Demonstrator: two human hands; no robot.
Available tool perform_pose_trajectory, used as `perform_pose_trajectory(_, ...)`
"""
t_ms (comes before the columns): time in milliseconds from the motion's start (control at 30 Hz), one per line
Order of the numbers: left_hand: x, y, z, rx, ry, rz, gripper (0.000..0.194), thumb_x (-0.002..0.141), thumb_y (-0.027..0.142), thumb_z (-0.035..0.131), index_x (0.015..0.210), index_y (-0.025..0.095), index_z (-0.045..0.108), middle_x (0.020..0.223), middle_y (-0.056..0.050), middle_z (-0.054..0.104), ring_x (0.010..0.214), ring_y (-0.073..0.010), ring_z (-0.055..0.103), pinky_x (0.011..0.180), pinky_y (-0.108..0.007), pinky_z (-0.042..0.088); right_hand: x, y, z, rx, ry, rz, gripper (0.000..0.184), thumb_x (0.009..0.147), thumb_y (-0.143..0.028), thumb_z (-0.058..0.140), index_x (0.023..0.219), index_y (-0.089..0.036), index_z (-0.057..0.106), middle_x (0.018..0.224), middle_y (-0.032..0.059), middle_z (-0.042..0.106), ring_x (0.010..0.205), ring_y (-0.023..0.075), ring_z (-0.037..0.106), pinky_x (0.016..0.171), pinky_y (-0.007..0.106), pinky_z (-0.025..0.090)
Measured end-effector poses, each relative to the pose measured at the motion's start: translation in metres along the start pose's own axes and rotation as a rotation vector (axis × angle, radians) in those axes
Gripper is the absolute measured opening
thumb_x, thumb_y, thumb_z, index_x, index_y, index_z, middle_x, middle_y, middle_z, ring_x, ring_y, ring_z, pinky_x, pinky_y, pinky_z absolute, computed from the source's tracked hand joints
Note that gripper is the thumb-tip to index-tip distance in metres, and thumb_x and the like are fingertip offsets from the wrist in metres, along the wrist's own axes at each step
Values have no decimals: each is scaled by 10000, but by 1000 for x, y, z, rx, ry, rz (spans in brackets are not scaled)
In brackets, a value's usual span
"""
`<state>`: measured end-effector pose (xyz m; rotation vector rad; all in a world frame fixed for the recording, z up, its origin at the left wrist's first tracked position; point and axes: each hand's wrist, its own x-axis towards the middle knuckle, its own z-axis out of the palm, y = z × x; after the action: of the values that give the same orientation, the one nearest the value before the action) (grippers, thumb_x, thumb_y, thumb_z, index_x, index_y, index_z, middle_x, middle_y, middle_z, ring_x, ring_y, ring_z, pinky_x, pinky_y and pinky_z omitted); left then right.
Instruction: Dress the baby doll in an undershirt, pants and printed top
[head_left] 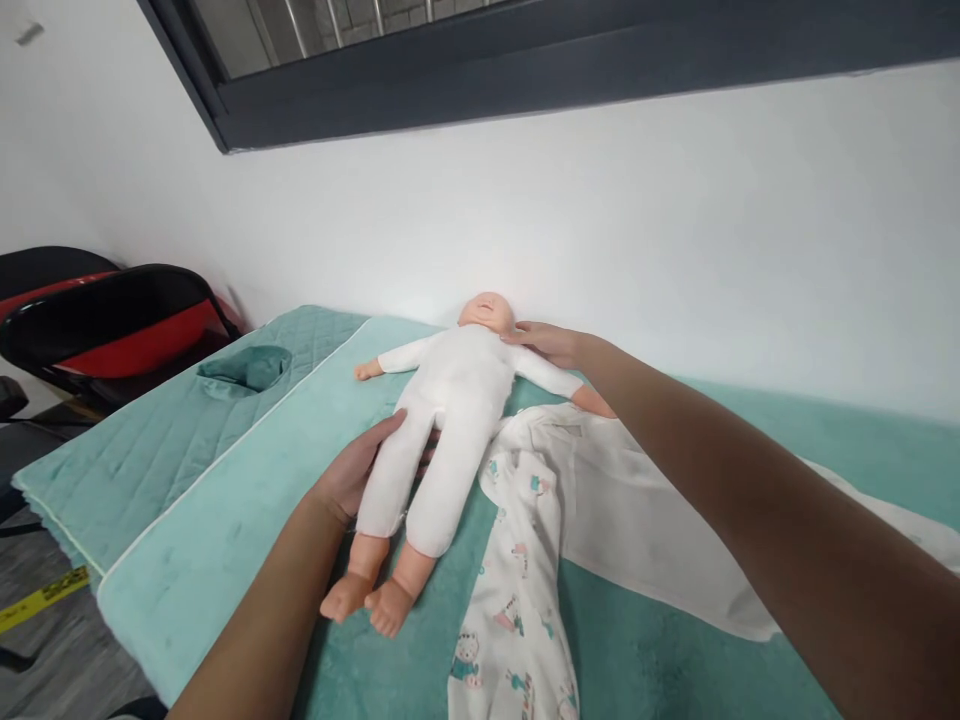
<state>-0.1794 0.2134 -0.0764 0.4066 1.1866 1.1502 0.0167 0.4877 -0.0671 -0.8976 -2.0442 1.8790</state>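
A baby doll [469, 380] with a white cloth body and bare plastic head, hands and feet lies on its back on a teal padded cover. My left hand [367, 462] is closed around its thigh, thumb on top and fingertips showing between the legs. At the neck and shoulder, my right hand [551, 343] grips the doll, with some fingers hidden behind it. Beside the doll lies a white baby garment [517, 590] printed with small animals. A plain white cloth [645, 520] spreads to the right, partly under my right forearm.
The teal padded cover [217, 570] runs up to a white wall [712, 220] below a dark window frame [450, 80]. A quilted section with a face hole [247, 370] is at the left. Black and red folding chairs [135, 330] stand beyond it.
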Motion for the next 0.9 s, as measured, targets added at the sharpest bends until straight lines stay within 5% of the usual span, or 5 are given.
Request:
perform_pose_trajectory(267, -66, -42, 20, 867, 764, 742, 417, 855, 441, 553, 1190, 195, 573, 1240, -119, 599, 1165, -293, 547, 1030, -440, 405, -109, 44, -43, -558, 252, 203, 605, 919, -662, 385, 1021, -122, 637, 1008, 152, 676, 864, 212, 656, 774, 299, 529)
perform_pose_trajectory(433, -116, -113, 67, 937, 325, 518, 463, 829, 482, 582, 1213, 223, 579, 1276, -103, 593, 1155, -285, 567, 973, -422, 458, -197, 56, -42, -938, 330, 309, 441, 845, -596, 554, 834, -164, 647, 942, 132, 675, 920, 289, 633, 796, 359, 469)
perform_pose_trajectory(533, -118, -149, 92, 1266, 348, 488, 636, 739, 405, 685, 1308, 171, 524, 1343, -152, 547, 1267, -356, 472, 1064, -509, 351, -237, 53, -13, -1112, 297, 283, 273, 843, -451, 592, 919, -194, 647, 1009, 123, 669, 959, 289, 621, 805, 360, 450)
perform_pose_trajectory(667, -114, -167, 114, 1383, 367, 434, 451, 835, 295, 550, 1260, 145, 538, 1223, -152, 609, 1141, -318, 559, 971, -448, 413, -274, 40, 36, -1267, 272, 182, 184, 905, -336, 500, 989, -215, 610, 1030, 103, 663, 940, 262, 615, 782, 341, 427)
perform_pose_trajectory(900, -141, -154, 151, 1372, 41, 1017, 197, 899, 239, 510, 1056, 200, 625, 1141, -109, 597, 1108, -256, 524, 942, -406, 448, -337, -4, 106, -1242, 424, -91, 250, 979, -321, 398, 1145, -227, 560, 1184, 68, 637, 1023, 232, 594, 778, 299, 395)
